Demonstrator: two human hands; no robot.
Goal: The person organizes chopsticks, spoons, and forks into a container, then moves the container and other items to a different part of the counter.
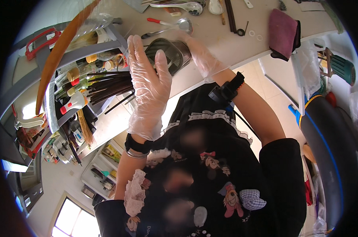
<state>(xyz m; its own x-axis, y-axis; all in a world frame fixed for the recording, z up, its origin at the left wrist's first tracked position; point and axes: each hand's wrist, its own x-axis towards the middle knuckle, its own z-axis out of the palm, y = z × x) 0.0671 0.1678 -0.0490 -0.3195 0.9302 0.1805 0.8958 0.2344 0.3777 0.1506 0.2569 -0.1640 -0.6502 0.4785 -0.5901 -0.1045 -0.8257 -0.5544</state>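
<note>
In a thin clear glove, my left hand (149,80) is raised at the near left side of a rectangular metal container (182,54), its thumb spread from its straight fingers and nothing in its grasp. My right hand (201,56), gloved too, reaches to the container's far right rim. Its fingertips are blurred near a metal spoon (185,25); whether they grip anything cannot be told. The container stands near the table's edge. Beyond it lie a red-handled utensil (158,20), a patterned ceramic spoon (179,6) and a white spoon (216,6).
Dark chopsticks (111,86) in a bundle and several bottles (75,74) crowd the left side by a grey rack (87,50). At the table's right lie a purple cloth (281,32), dark sticks (230,16) and small white rings (251,33).
</note>
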